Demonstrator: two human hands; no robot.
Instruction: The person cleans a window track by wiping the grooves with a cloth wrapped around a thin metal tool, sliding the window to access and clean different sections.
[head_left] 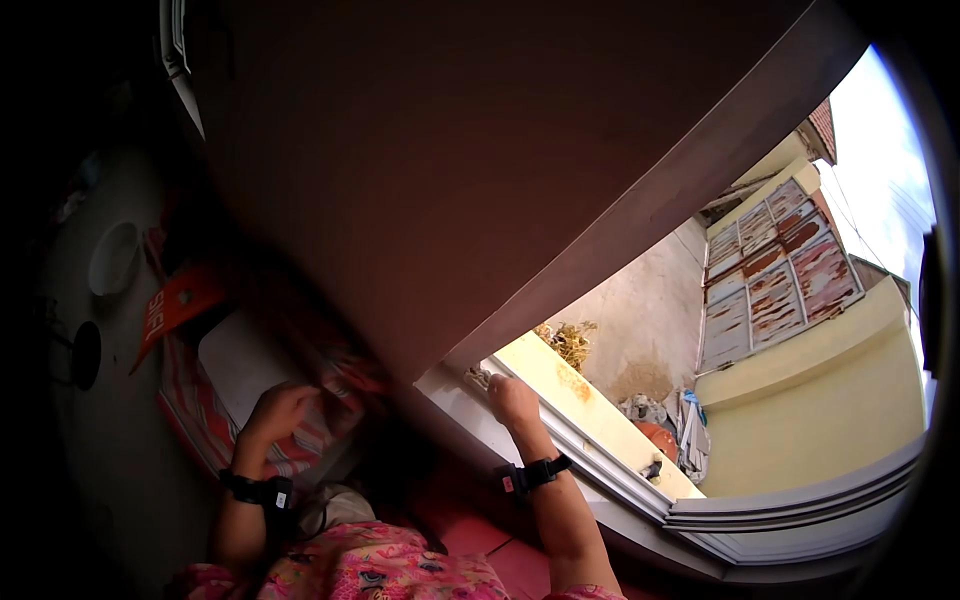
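Note:
My right hand (pixel 513 400) is closed into a fist on the white window frame (pixel 590 450), at the lower edge of the opening. A small whitish piece (pixel 480 378) lies just beyond the knuckles. My left hand (pixel 275 408) is raised with curled fingers against a blurred dark reddish curtain (pixel 330 350) and a red-striped cloth (pixel 205 415). Whether it grips either one is unclear. Both wrists wear black bands. A floral pink sleeve (pixel 370 570) shows at the bottom.
A broad dark brown panel (pixel 450 150) fills the upper middle. Outside the window are a yellow ledge (pixel 585 395), a dried plant (pixel 568 340), hanging clothes (pixel 690 430) and rusty shutters (pixel 775 275). A white bowl-like shape (pixel 113 258) sits at the dim left.

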